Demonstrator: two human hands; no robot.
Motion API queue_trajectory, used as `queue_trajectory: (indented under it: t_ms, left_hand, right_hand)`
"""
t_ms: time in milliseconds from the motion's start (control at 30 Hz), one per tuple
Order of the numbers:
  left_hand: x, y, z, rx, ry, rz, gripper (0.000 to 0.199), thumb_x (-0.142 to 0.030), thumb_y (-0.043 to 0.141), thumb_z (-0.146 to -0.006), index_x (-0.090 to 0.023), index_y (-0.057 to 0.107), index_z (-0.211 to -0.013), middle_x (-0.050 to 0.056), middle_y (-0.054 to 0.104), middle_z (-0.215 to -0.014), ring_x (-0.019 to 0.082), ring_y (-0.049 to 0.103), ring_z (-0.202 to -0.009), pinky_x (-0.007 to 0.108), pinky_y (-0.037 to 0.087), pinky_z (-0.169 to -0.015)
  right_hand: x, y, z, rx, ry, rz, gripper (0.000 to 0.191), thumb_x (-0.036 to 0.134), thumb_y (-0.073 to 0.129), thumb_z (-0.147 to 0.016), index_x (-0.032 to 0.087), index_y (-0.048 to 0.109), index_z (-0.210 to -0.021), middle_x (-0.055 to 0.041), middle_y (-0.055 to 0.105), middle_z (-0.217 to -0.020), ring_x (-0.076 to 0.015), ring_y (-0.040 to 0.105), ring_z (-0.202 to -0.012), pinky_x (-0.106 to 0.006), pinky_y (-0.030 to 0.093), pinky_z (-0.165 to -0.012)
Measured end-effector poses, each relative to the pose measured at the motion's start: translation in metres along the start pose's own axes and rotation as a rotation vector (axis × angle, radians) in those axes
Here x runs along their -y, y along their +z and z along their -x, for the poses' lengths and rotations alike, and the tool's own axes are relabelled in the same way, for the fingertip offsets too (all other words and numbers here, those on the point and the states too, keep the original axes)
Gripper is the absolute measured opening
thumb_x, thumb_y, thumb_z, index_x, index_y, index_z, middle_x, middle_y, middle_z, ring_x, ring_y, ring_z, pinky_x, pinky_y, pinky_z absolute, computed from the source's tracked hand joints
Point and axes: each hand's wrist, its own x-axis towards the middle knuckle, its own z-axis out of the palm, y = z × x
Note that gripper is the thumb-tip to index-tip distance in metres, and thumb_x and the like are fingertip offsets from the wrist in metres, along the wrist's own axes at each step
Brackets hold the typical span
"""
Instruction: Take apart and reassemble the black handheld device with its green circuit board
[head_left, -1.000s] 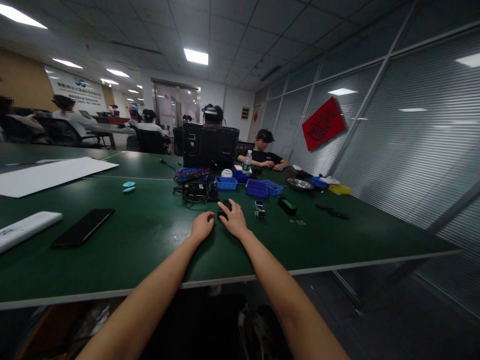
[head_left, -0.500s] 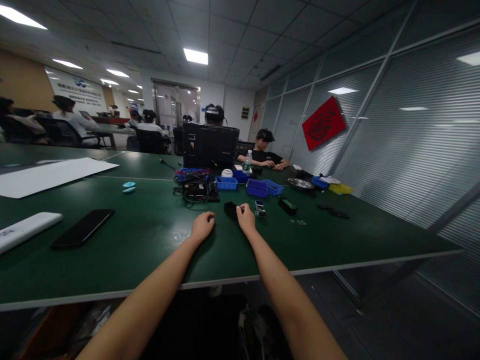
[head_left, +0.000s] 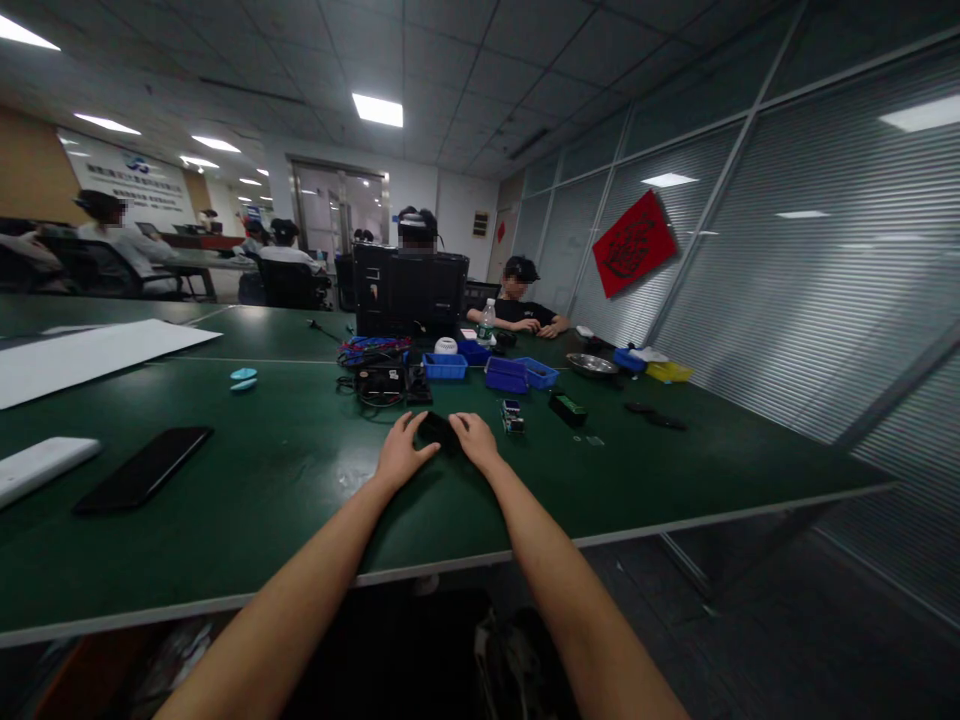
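Observation:
Between my hands is a small black box-like object (head_left: 433,430), just above or on the green table; its exact kind is too dark to tell. My left hand (head_left: 399,452) curves round its left side, fingertips at the far edge and thumb at the near side. From the right, my right hand (head_left: 474,440) grips the same object with bent fingers. Just right of that hand lies a small electronic module (head_left: 512,416) with a screen. Further right is a black case (head_left: 568,408) with a green board in it.
Behind my hands stand a black power adapter with cables (head_left: 381,381), a blue tray (head_left: 445,366), a baseball (head_left: 445,345) and a monitor (head_left: 411,292). A metal dish (head_left: 592,365) is at right. Leftward lie a black phone-like slab (head_left: 144,470) and a white bar (head_left: 46,470). A person (head_left: 517,300) sits across.
My right hand has brought the black object left and nearer to my left hand. My left hand has opened from a curled pose and taken its left side. The view has shifted slightly right.

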Motion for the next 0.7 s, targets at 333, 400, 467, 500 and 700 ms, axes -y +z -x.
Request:
queue_trajectory:
  t_ms: [333,400,467,500,700]
  left_hand:
    - [0.000,0.000,0.004,0.084,0.116,-0.041,0.044,-0.044,0.060,-0.070,-0.029,0.058,-0.110,0.004,0.028,-0.140,0.026,0.033,-0.125,0.038,0.029,-0.103]
    - [0.000,0.000,0.004,0.081,0.112,-0.031,0.040,-0.043,0.059,-0.070,-0.028,0.060,-0.107,0.005,0.030,-0.139,0.026,0.035,-0.124,0.038,0.030,-0.102]
    - [0.000,-0.001,0.003,0.085,0.103,-0.018,0.038,-0.042,0.059,-0.071,-0.027,0.061,-0.105,0.006,0.031,-0.138,0.025,0.036,-0.123,0.037,0.030,-0.102]
    - [0.000,-0.002,0.003,0.091,0.100,-0.011,0.037,-0.042,0.059,-0.071,-0.027,0.061,-0.105,0.006,0.032,-0.138,0.025,0.036,-0.123,0.037,0.030,-0.102]
    - [-0.002,-0.003,0.004,0.127,0.094,0.026,0.041,-0.042,0.058,-0.072,-0.028,0.058,-0.111,0.004,0.031,-0.139,0.023,0.036,-0.124,0.036,0.031,-0.102]
  right_hand:
    - [-0.050,-0.048,-0.006,-0.249,0.615,0.263,0.055,0.050,0.049,-0.075,0.008,0.052,-0.112,-0.0229,0.048,-0.111,-0.0323,0.045,-0.106,-0.042,0.039,-0.081]
    - [-0.055,-0.044,-0.009,-0.147,0.639,0.267,0.050,0.048,0.049,-0.076,0.009,0.056,-0.105,-0.0213,0.051,-0.107,-0.0319,0.049,-0.101,-0.041,0.042,-0.077]
    - [-0.057,-0.038,-0.010,-0.132,0.612,0.296,0.044,0.044,0.049,-0.077,0.010,0.057,-0.104,-0.0188,0.052,-0.106,-0.0302,0.051,-0.099,-0.038,0.043,-0.075]
    - [-0.057,-0.035,-0.011,-0.146,0.581,0.319,0.042,0.042,0.050,-0.076,0.012,0.056,-0.105,-0.0176,0.052,-0.107,-0.0293,0.050,-0.099,-0.037,0.043,-0.075]
    - [-0.054,-0.027,-0.011,-0.164,0.383,0.327,0.057,0.054,0.048,-0.076,0.017,0.047,-0.120,-0.0149,0.050,-0.112,-0.0273,0.047,-0.103,-0.036,0.038,-0.082]
